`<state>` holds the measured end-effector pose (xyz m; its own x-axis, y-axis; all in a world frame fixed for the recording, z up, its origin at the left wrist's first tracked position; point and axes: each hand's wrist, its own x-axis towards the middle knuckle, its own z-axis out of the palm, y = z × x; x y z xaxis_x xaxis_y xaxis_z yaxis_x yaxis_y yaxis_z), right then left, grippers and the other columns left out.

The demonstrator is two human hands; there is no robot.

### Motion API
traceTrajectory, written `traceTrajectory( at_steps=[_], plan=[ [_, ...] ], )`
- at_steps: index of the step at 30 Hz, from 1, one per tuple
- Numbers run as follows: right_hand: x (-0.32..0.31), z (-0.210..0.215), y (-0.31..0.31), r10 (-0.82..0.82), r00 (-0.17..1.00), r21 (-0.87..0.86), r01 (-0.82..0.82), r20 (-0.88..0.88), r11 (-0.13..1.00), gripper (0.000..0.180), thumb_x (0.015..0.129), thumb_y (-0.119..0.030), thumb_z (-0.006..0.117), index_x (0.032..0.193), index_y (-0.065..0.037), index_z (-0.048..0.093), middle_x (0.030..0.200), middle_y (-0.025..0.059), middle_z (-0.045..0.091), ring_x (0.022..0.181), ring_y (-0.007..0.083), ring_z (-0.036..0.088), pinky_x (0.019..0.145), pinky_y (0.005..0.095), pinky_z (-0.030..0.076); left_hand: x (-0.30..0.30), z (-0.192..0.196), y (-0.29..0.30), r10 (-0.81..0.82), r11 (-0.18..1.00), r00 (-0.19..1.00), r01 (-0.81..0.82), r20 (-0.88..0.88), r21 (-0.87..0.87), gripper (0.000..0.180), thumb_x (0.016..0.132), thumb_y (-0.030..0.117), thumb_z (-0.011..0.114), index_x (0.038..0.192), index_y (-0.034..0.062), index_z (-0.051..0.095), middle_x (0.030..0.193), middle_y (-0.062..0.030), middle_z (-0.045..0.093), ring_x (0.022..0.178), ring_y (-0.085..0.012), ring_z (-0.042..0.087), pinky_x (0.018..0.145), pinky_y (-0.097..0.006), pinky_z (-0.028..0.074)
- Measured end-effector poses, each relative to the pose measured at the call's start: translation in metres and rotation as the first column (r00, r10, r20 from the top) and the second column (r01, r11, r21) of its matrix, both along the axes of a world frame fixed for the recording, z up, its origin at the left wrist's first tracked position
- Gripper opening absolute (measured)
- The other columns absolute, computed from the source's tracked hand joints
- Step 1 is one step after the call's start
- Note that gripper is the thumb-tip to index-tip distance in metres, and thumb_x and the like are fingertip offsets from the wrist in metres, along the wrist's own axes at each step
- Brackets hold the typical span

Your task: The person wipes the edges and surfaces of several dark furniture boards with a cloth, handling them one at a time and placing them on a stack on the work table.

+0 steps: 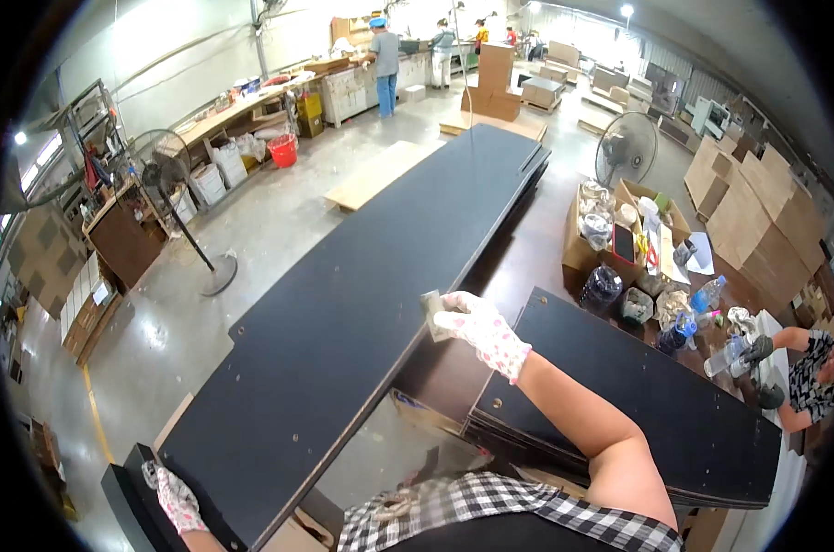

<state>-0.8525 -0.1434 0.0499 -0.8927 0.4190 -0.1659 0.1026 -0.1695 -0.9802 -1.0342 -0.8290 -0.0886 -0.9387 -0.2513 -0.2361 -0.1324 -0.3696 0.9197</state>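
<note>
Fingers (449,313) pinching small block (431,315), left hand (173,497) partly cut off

two pedestal fans (164,166), one red bucket (283,149)

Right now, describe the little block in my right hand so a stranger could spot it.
Find the long dark board running up the middle. At its right edge, the right hand in a floral glove presses a small grey block, the only pale thing on it.

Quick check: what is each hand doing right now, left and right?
Left hand: gloved, gripping the near end of the long dark panel.
Right hand: gloved, closed on a small grey block at the panel's edge.
</note>
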Motion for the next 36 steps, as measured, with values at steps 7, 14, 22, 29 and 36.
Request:
traceTrajectory(
  at_steps=[7, 14, 22, 29, 36],
  plan=[
    [-0.055, -0.035, 0.029, -0.060, 0.997, 0.112, 0.065, -0.052, 0.992, 0.036, 0.089, -0.015, 0.073, 0.119, 0.003, 0.065, 0.107, 0.0083, 0.069, 0.098, 0.0141, 0.063, 0.089, 0.0287, 0.050, -0.015, -0.002, 0.069, -0.227, 0.957, 0.973, 0.231, -0.039, 0.174, 0.039, 0.104, 0.038, 0.059, 0.069, 0.0269, 0.045, 0.053, 0.0112, 0.035, 0.037, -0.0057, 0.030, 0.034, -0.025, 0.018],
    [-0.098, -0.081, 0.105, -0.163, 0.976, 0.315, 0.201, -0.142, 0.928, 0.042, 0.091, -0.022, 0.073, 0.123, 0.004, 0.065, 0.114, 0.0095, 0.070, 0.106, 0.0167, 0.064, 0.098, 0.0311, 0.048, -0.020, 0.043, 0.235, -0.314, 0.933, 0.939, 0.332, -0.141, 0.135, 0.043, 0.106, 0.033, 0.057, 0.068, 0.0242, 0.037, 0.056, 0.0092, 0.027, 0.041, -0.0066, 0.025, 0.039, -0.025, 0.019],
    [-0.116, -0.092, 0.106, -0.156, 0.975, 0.197, 0.187, -0.160, 0.962, 0.035, 0.092, -0.014, 0.071, 0.121, 0.003, 0.064, 0.110, 0.0077, 0.070, 0.101, 0.0151, 0.063, 0.094, 0.0294, 0.048, -0.061, 0.027, 0.287, -0.252, 0.949, 0.961, 0.268, -0.109, 0.166, 0.012, 0.105, 0.026, 0.059, 0.115, 0.0280, 0.052, 0.063, 0.0056, 0.045, 0.044, -0.0074, 0.042, 0.038, -0.024, 0.029],
    [-0.081, -0.083, 0.105, -0.175, 0.959, 0.146, 0.210, -0.223, 0.967, 0.039, 0.091, -0.014, 0.072, 0.125, 0.003, 0.063, 0.109, 0.0075, 0.068, 0.098, 0.0156, 0.064, 0.091, 0.0311, 0.051, -0.077, 0.042, 0.332, -0.134, 0.965, 0.984, 0.156, -0.116, 0.209, 0.056, 0.104, 0.017, 0.057, 0.150, 0.0383, 0.031, 0.065, 0.0040, 0.047, 0.044, -0.0083, 0.042, 0.037, -0.023, 0.032],
    [-0.015, -0.058, 0.089, -0.276, 0.939, 0.281, 0.326, -0.202, 0.903, 0.031, 0.096, -0.011, 0.063, 0.124, 0.000, 0.064, 0.105, 0.0029, 0.067, 0.092, 0.0112, 0.062, 0.082, 0.0248, 0.049, -0.094, 0.040, 0.350, -0.095, 0.954, 0.988, 0.124, -0.117, 0.272, 0.030, 0.104, 0.019, 0.058, 0.130, 0.0267, 0.046, 0.064, 0.0034, 0.047, 0.044, -0.0080, 0.041, 0.037, -0.025, 0.032]
  ],
)
